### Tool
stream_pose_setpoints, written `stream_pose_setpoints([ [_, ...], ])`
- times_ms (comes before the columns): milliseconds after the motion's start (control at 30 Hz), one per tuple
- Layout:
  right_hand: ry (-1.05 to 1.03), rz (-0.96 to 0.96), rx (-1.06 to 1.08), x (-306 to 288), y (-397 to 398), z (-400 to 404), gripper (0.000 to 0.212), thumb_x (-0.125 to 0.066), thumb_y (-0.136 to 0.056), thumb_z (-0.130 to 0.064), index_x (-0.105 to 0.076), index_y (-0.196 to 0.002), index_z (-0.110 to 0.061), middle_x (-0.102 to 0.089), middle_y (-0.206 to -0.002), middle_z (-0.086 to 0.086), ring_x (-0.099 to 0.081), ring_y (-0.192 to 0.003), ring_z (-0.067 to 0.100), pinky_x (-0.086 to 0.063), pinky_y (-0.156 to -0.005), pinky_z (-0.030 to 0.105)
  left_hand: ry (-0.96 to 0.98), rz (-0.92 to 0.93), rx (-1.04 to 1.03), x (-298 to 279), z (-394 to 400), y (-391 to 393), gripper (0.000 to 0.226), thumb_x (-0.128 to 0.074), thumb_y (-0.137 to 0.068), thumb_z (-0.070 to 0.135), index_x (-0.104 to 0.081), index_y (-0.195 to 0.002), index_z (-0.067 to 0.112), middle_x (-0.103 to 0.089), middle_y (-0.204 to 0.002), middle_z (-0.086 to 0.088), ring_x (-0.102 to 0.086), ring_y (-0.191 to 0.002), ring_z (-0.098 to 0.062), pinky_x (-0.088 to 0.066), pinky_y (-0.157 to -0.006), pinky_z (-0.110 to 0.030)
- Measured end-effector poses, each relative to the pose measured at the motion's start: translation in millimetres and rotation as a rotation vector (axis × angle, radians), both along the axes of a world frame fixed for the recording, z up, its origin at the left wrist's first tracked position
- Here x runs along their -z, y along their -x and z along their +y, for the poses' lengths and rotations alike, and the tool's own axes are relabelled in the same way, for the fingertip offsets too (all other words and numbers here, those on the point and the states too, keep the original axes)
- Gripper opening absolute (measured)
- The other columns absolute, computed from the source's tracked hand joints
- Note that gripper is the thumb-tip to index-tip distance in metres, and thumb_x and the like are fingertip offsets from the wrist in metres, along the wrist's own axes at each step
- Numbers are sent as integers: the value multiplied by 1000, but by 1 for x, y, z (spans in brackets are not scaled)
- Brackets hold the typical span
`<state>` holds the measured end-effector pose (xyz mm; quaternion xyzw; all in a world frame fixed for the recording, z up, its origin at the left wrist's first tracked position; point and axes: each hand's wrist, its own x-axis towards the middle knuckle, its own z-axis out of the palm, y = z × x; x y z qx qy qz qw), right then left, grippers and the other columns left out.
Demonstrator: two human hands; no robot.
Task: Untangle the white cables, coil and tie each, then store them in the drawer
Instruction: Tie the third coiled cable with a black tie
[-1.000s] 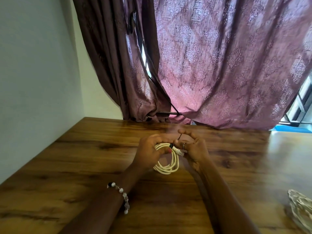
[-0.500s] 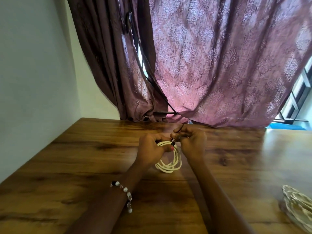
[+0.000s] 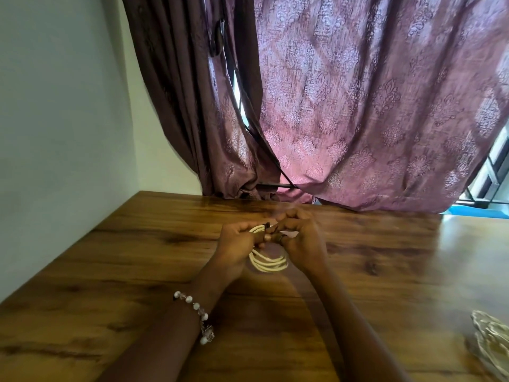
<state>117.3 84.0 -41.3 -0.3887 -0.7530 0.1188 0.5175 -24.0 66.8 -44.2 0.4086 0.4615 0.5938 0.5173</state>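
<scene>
both hands (image 3: 239,244) (image 3: 300,241) grip the light, springy cable coil (image 3: 268,263) at its top; loops below hang loose, best pinched there.

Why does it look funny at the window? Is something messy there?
Yes, a little. The curtain is bunched and dragged onto the back of the table, leaving a gap where daylight shows. Otherwise nothing stands out: both hands, left and right, hold a neat cable coil.
</scene>
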Motion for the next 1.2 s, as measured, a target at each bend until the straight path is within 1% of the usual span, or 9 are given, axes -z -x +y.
stream_pose_setpoints([
  [100, 33, -26, -33, 5, -2, 4, 21, -82, -64, -1, -77, -77, -17, -61, -97, 1, -60, -88, 13, -44, -73, 8, 51, -99, 50, -1, 3, 7, 22, -57, -76, -15, -70, -91, -6, -67, -80, -22, -57, -61, -22, -46, -59, -28],
  [267, 128, -63, -182, 9, -3, 0, 15, -81, -63, -23, -76, -76, -28, -68, -93, 0, -67, -85, 18, -57, -73, 43, 7, -110, 60, -2, 1, 10, 20, -72, -75, -2, -69, -94, -8, -71, -84, -24, -66, -63, -28, -57, -59, -32],
  [367, 186, -46, -225, 4, -5, -2, 16, -81, -69, -9, -77, -82, -16, -72, -88, 3, -68, -80, 20, -57, -72, 39, -118, 42, 26, 0, 0, 14, 13, -72, -76, -1, -71, -89, 1, -74, -77, -12, -69, -66, -20, -58, -60, -28],
  [567, 632, 467, -503, -4, -11, -15, 10, -53, -90, 4, -60, -97, 2, -70, -80, 13, -68, -71, 22, -56, -64, 34, -383, 568, -50, 7, 9, 27, 16, -70, -83, 8, -72, -97, 14, -75, -87, -4, -70, -81, -23, -56, -74, -42],
  [667, 761, 727, -548, -8, -9, -15, 3, -48, -94, -7, -51, -94, -8, -69, -78, 12, -69, -66, 27, -59, -58, 39, -481, 612, -52, 5, 7, 28, 16, -67, -84, 12, -70, -99, 17, -73, -90, -1, -69, -81, -18, -56, -73, -37],
  [767, 901, 774, -446, -6, -9, -13, 26, -45, -99, -22, -59, -88, -4, -69, -79, 18, -69, -62, 29, -59, -57, 42, -636, 684, -43, 5, 4, 25, 22, -64, -80, 21, -72, -100, 15, -72, -95, 2, -67, -88, -10, -54, -78, -30],
  [900, 969, 718, -404, -6, -7, -19, 25, -48, -94, 0, -67, -77, 3, -69, -70, 18, -68, -55, 25, -58, -49, 36, -724, 724, -33, 9, 7, 21, 25, -67, -79, 18, -73, -99, 5, -57, -98, 4, -59, -89, -3, -47, -76, -14],
  [1000, 961, 827, -442, -12, -6, -21, 15, -54, -89, 2, -66, -94, 10, -71, -75, 17, -69, -59, 23, -60, -53, 36, -697, 677, -25, 11, 9, 23, 23, -73, -74, 10, -74, -96, 7, -50, -101, 5, -54, -92, 4, -43, -79, -7],
  [1200, 917, 1041, -476, -14, 1, -22, 12, -48, -87, 14, -59, -83, 11, -68, -65, 13, -68, -57, 18, -56, -50, 27, -685, 659, -23, 12, 9, 21, 37, -78, -68, 6, -74, -98, 26, -47, -102, 0, -49, -100, -1, -42, -88, -12],
])
